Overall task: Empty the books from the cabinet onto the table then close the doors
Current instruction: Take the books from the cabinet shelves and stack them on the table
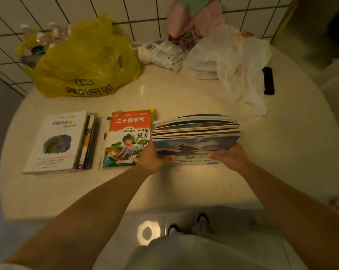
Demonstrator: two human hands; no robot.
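Both hands grip a stack of thin picture books (pixel 195 133) by its near corners: the left hand (pixel 155 155) with thumb over the top cover, the right hand (pixel 230 155) likewise. The stack sits low at the bench (pixel 164 188), whether resting on it I cannot tell. Its blue top cover reads upside down "World Book Day". Just left lies an orange book (pixel 128 138) titled "二十四节气", then a white book (pixel 55 143) atop another pile. Farther back sit a yellow plastic bag (pixel 83 63) with black characters, a white bag (pixel 232 63) and a black phone (pixel 268 80).

Head-worn camera looks steeply down, close over the round table (pixel 184 98).
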